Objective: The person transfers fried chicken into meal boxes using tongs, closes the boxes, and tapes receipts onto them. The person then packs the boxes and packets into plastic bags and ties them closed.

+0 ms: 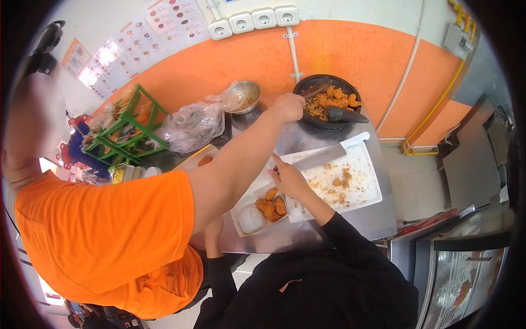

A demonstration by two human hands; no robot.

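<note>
My right hand (291, 181) is over the left end of a white cutting board (361, 181), beside an open paper food box (243, 231). Its thumb and index finger are spread near the box's raised lid; whether they grip it is unclear. In the box lie pieces of fried chicken (272, 207) and a rounded, pale wrapped portion (251, 219), probably rice. My left hand (213, 230) is at the table's front edge, left of the box, its fingers hidden behind a co-worker's arm (242, 152). A wide-bladed knife (322, 157) with a white handle rests on the crumb-strewn board.
The co-worker in orange reaches across to a black mortar (302, 117) holding crumbled fried chicken (335, 98) and a dark pestle (347, 115). Behind the arm are a steel bowl (252, 92), plastic bags (191, 127), another box with chicken (205, 160) and a green rack (127, 127).
</note>
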